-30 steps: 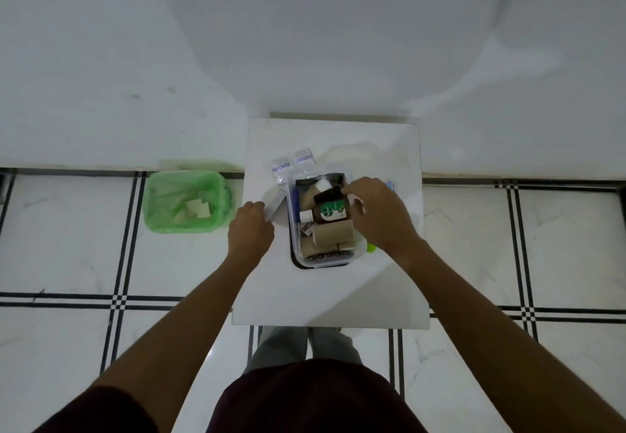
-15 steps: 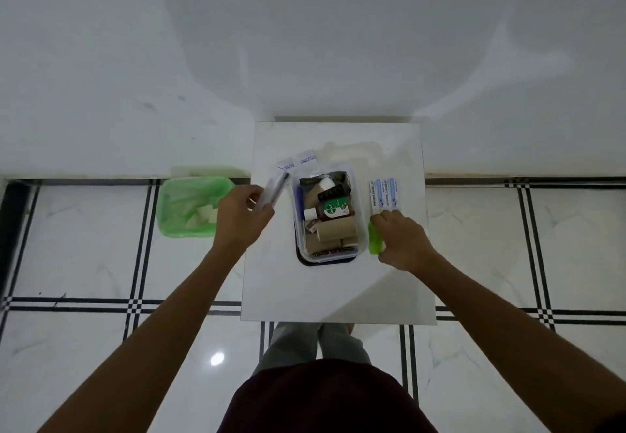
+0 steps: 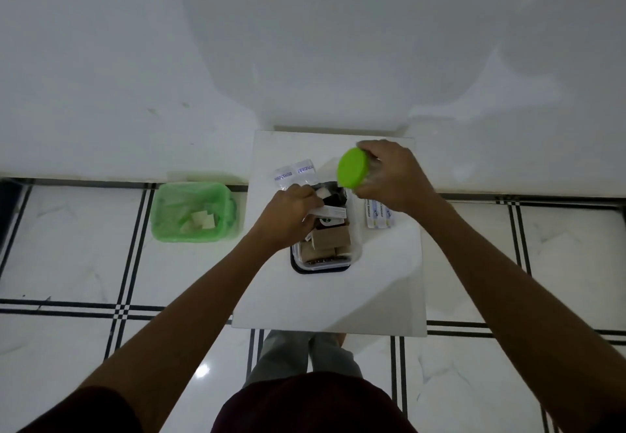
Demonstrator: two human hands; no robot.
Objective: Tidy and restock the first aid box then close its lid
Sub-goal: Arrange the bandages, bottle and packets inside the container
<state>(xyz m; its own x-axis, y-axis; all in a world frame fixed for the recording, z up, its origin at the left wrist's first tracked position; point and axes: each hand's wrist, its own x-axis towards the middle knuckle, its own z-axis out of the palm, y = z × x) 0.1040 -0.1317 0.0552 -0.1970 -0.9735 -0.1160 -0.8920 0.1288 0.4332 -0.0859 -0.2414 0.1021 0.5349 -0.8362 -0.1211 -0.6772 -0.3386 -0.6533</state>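
Observation:
The clear first aid box [image 3: 355, 249] stands in the middle of a small white table [image 3: 325, 300], packed with brown cartons, a dark bottle and small packets. My left hand [image 3: 289, 215] is over the box's left side, holding a slim white packet [image 3: 333, 210] flat across the contents. My right hand [image 3: 394, 176] is raised above the box's far right corner, gripping a clear jar with a green lid [image 3: 353, 168] tilted on its side. The box's own lid is not in view.
Two white sachets [image 3: 294, 172] lie on the table behind the box. A bandage packet [image 3: 378, 214] lies right of it. A green bin [image 3: 193, 212] with paper scraps stands on the tiled floor to the left. A white wall runs behind the table.
My right hand has picked up the green-lidded jar from the table's right and lifted it over the box's far corner. My left hand has brought the white packet from the left over the box.

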